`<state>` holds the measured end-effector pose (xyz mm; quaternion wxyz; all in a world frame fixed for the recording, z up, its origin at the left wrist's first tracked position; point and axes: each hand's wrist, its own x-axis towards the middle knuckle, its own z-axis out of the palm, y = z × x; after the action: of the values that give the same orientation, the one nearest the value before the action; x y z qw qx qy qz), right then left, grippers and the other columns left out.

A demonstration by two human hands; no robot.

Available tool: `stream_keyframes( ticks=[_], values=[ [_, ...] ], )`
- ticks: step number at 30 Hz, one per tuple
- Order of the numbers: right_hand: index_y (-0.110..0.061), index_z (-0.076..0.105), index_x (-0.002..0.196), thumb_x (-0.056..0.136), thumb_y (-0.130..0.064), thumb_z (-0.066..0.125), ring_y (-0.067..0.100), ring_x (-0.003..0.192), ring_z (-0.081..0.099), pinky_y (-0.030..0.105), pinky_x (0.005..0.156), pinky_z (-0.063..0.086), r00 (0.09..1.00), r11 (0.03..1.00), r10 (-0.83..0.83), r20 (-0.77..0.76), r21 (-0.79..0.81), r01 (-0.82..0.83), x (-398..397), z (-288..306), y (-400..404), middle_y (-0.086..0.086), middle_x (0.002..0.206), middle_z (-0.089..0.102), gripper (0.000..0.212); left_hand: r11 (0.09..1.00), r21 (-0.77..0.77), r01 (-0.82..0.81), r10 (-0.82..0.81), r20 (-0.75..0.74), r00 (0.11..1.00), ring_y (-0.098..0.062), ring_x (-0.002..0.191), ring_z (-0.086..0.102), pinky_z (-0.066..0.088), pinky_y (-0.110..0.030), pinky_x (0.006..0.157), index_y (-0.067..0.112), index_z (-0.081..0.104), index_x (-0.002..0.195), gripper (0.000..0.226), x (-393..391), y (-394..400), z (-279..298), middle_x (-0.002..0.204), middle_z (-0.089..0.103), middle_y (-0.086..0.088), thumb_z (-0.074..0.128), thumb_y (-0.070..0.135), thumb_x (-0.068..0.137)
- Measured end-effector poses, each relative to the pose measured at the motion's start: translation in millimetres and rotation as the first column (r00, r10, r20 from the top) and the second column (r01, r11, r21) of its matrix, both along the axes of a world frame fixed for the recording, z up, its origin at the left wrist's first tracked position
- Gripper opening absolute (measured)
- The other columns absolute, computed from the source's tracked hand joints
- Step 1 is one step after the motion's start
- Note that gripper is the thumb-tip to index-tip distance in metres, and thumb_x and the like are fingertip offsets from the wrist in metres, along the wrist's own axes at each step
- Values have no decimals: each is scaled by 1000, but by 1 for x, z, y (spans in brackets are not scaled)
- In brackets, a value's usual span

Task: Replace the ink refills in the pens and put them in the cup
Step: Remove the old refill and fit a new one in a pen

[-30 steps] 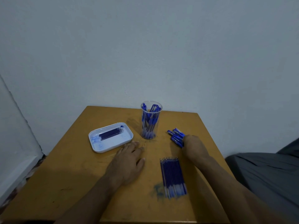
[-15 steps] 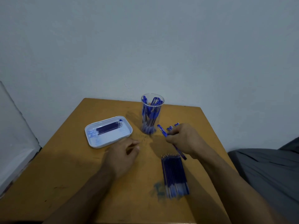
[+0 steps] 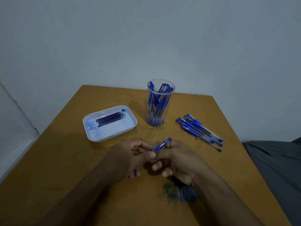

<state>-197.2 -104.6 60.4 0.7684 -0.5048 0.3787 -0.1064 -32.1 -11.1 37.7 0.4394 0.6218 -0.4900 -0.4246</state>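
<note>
Both hands, left [image 3: 128, 158] and right [image 3: 177, 160], pinched one pen [image 3: 162, 144]; cup [image 3: 160, 103] held pens, tray [image 3: 109, 123] refills.

The room I work in is dim and bluish, without glare. My hands [image 3: 162, 157] throw soft shadows on the table [image 3: 65, 160], whose edges bow outward. The refills [image 3: 186, 192] under my right wrist look smeared.
</note>
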Motion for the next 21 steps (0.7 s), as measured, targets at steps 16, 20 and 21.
stream_keyframes(
  ticks=[16,20,21],
  values=[
    [5,68,102,83,-2,74,21,67,70,28,46,57,984,963,-99,146,-235,132,-13,-7,-17,23,87,73,21,999,-19,47,-41,236,971,2,55,56,42,-13,56,33,72,98,11,-2,-5,-6,67,68,4,61,36,97],
    [6,65,102,84,-3,73,24,70,73,28,50,58,989,953,-43,140,-292,83,-15,-7,-17,23,88,74,21,994,-37,105,-92,261,961,-3,56,52,39,-15,54,32,74,90,20,1,-5,-5,62,61,3,57,40,97],
    [6,64,101,84,-4,72,25,71,73,29,51,59,990,952,-27,139,-299,67,-16,-7,-18,24,88,74,21,992,-39,117,-103,256,961,-4,56,51,39,-16,54,30,74,90,21,2,-5,-5,62,60,3,57,40,97]
  ],
)
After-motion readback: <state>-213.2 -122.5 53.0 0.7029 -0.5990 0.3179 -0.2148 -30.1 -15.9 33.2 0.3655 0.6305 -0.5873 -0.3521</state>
